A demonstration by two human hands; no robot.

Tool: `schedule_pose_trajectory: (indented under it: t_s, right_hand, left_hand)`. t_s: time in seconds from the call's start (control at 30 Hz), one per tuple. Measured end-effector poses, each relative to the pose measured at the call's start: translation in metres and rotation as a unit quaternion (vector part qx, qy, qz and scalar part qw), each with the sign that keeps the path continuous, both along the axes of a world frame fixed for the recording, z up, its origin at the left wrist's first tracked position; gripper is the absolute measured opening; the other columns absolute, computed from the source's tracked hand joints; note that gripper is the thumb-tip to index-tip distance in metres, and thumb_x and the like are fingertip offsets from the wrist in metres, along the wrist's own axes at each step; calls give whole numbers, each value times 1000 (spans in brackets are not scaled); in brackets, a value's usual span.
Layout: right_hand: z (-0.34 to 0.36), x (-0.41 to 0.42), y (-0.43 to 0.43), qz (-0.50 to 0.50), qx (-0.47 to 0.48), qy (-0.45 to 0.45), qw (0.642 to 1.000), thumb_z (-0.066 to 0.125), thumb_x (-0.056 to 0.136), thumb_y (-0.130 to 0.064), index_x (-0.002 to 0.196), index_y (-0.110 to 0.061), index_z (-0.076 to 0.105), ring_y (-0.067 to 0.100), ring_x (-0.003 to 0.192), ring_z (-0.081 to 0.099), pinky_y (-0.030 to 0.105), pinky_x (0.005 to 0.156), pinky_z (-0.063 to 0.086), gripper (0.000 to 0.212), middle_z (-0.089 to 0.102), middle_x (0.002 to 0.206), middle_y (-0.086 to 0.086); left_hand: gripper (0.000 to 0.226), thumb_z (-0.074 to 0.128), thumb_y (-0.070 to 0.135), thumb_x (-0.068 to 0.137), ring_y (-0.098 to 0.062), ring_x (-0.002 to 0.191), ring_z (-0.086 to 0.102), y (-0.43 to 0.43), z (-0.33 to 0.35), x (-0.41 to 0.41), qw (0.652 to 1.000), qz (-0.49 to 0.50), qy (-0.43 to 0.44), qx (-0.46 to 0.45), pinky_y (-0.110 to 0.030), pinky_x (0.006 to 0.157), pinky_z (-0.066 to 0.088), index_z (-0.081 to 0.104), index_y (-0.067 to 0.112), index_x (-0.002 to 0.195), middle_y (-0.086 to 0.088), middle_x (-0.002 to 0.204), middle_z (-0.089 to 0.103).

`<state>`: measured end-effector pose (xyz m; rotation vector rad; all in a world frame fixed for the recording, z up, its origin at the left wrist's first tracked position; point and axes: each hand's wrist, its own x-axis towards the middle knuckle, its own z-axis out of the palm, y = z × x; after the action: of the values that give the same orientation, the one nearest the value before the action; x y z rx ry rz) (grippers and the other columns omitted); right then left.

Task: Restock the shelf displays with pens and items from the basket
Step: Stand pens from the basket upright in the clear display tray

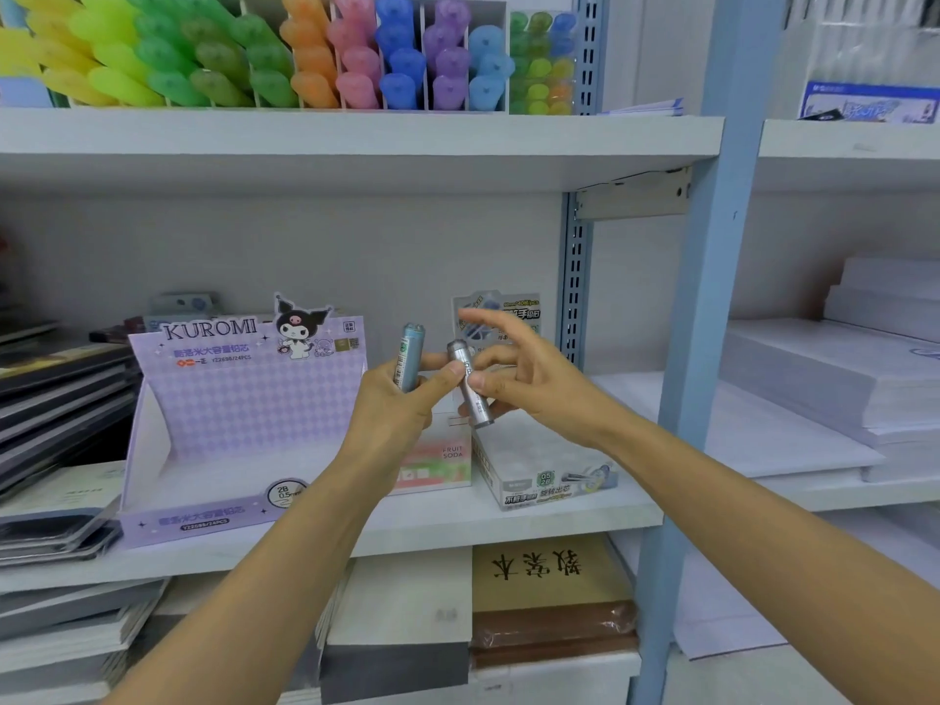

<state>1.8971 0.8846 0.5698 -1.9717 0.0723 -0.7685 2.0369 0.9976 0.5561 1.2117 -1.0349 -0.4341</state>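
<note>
My left hand grips a pale blue lead tube, held upright in front of the middle shelf. Its thumb also touches a grey lead tube, which my right hand pinches between thumb and fingers, the forefinger stretched out. Both hands hover above a grey-white display box of lead refills. To the left stands a purple Kuromi display box, its tray bare. A pink Fruit Soda box sits between the two boxes, partly hidden by my left wrist.
Rows of coloured highlighters fill the upper shelf. Dark notebooks are stacked at the left, white paper reams at the right. A blue shelf post divides the bays. Notebooks and a brown pad lie on the lower shelf.
</note>
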Motion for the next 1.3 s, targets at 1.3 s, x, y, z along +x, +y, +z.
schedule_pose_trajectory:
  t_s: [1.3]
  right_hand:
    - [-26,31,-72,-318,-278,139,896,66,90,-12,122,-16,62,13,89,55,23,84,46,33,52,108,-1]
  left_hand:
    - [21,55,23,98,-8,56,50,5,-13,14,995,-77,-58,10,-21,52,46,64,16,116,4,68,57]
